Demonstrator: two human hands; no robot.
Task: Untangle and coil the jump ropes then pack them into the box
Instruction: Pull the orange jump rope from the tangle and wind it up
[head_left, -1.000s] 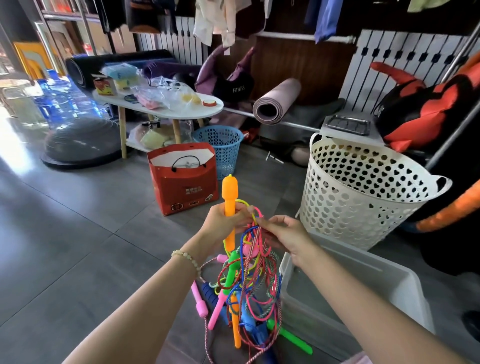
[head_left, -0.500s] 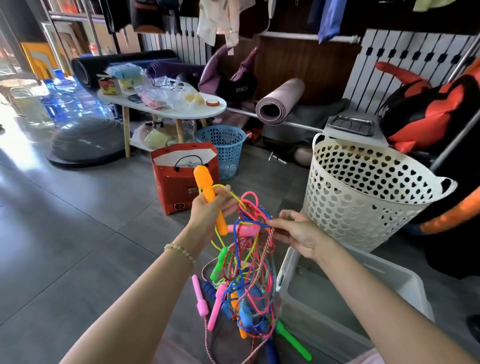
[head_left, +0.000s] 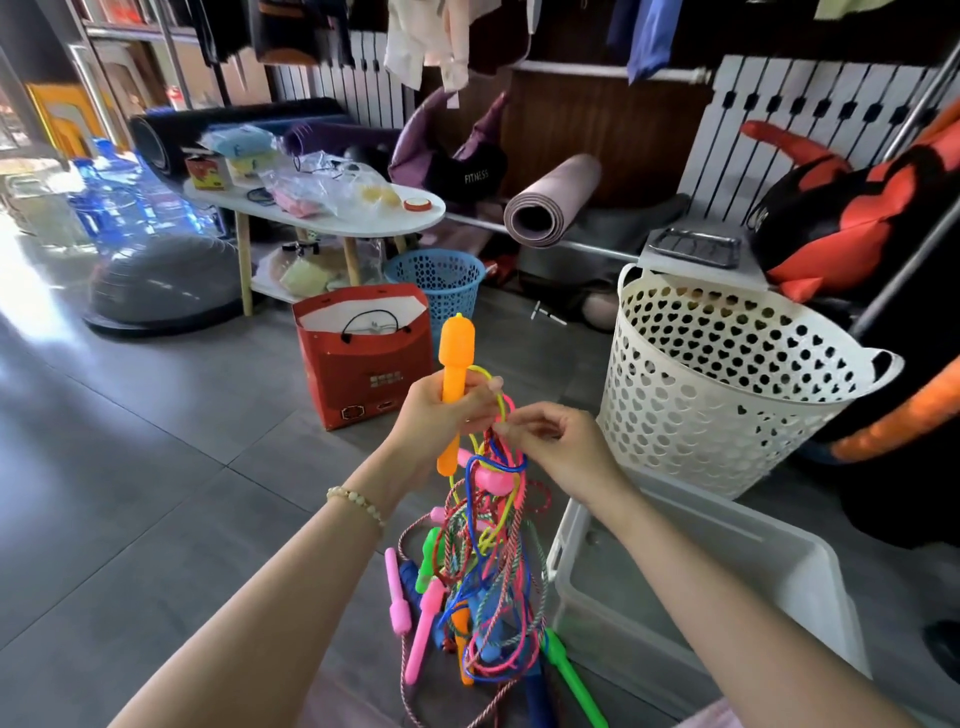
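A tangle of jump ropes in pink, blue, yellow and green hangs in front of me, with pink, green and orange handles dangling low. My left hand grips an upright orange handle at the top of the tangle. My right hand pinches cords of the knot just right of the left hand. A pale translucent plastic box sits on the floor at the lower right, under my right forearm.
A white perforated laundry basket stands behind the box. A red paper bag and a blue mesh basket sit ahead on the grey tiled floor. A white low table, rolled mats and a grey balance dome lie further back.
My left hand has brought the orange handle from tilted back to upright. My right hand moved left, closing in on the top of the knot beside the left hand.
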